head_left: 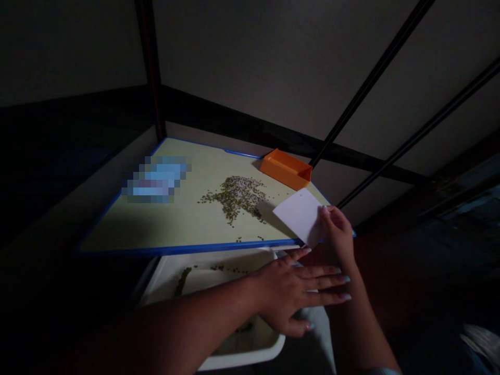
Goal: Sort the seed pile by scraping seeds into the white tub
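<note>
Nearest the camera, the left forearm [175, 323] runs in from the lower edge to the left grip [291, 294], which is open, its fingers spread and holding nothing. That grip hangs over a white plastic tray [242, 362], and whether its palm or fingertips touch the tray cannot be told. Just right of it, the right grip [336, 234] is closed on the lower part of a white card [300, 216], with the fingers [332, 216] pressed against the card's face. The card stands tilted, its upper corner reaching ahead of the grip over the near right corner of a pale green board [187, 224] edged in blue.

Ahead of the right grip and to its left, a loose heap of small green seeds [236, 197] lies on the board, and a few stray seeds [248, 238] sit near the board's front edge. Below the left grip, more seeds [182, 281] lie in the tray as a dark streak and a scattered line. Farther ahead of the right grip, an orange plastic scoop [285, 169] sits at the board's far edge. Well left of both grips, a pixelated blue object [156, 179] lies on the board, too blurred to name. Black rods [371, 83] cross a pale wall [242, 67] beyond the board.
</note>
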{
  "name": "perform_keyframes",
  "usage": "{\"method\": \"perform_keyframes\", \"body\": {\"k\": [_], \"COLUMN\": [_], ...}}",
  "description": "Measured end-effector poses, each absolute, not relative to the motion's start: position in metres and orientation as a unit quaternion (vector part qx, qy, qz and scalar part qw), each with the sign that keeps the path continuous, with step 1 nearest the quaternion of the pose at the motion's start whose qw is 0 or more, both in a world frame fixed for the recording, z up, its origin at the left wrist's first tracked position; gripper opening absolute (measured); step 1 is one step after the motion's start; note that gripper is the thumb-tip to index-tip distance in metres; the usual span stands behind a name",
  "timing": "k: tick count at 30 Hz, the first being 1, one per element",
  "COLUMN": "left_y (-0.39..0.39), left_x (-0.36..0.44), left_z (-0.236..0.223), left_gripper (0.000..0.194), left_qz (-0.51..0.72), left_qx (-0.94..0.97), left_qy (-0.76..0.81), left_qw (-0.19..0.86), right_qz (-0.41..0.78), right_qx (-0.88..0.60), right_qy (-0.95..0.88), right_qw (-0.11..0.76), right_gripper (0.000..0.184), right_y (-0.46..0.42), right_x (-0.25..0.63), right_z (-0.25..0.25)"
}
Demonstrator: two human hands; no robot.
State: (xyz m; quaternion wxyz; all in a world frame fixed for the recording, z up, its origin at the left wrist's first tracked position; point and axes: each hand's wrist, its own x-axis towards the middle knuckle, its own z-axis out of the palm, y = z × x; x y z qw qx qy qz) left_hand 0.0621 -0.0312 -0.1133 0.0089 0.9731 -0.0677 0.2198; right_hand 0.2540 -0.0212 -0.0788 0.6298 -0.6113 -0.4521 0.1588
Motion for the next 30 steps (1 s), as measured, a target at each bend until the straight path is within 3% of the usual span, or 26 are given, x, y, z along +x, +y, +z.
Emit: {"method": "perform_keyframes", "body": {"k": [10,18,24,30], "left_y": [-0.03,-0.031,-0.031,-0.03], "left_x": [0.063,0.061,0.062,0.062], "left_z": [-0.114,-0.113,-0.116,-0.116], "left_gripper": [0.072,0.074,0.075,0.075], "left_qz": [0.213,0.232,0.219,0.219], "left_qx": [0.974,0.969,0.974,0.973], "left_qy": [-0.074,-0.078,-0.066,-0.072], "left_qw": [0.005,-0.024,-0.008,-0.008], "right_qz": [0.156,0.158,0.212,0.248], "right_qx": [-0.684,-0.652,-0.634,-0.625], "right_qy": [-0.414,-0.388,-0.385,-0.38], "right_qw": [0.58,0.632,0.636,0.635], "right_gripper": [0.047,0.033,0.051,0.026], "right_y": [-0.045,-0.045,-0.046,-0.044], "right_x": [0.254,0.258,0.254,0.261], "right_z": [-0.085,-0.099,-0.099,-0.105]}}
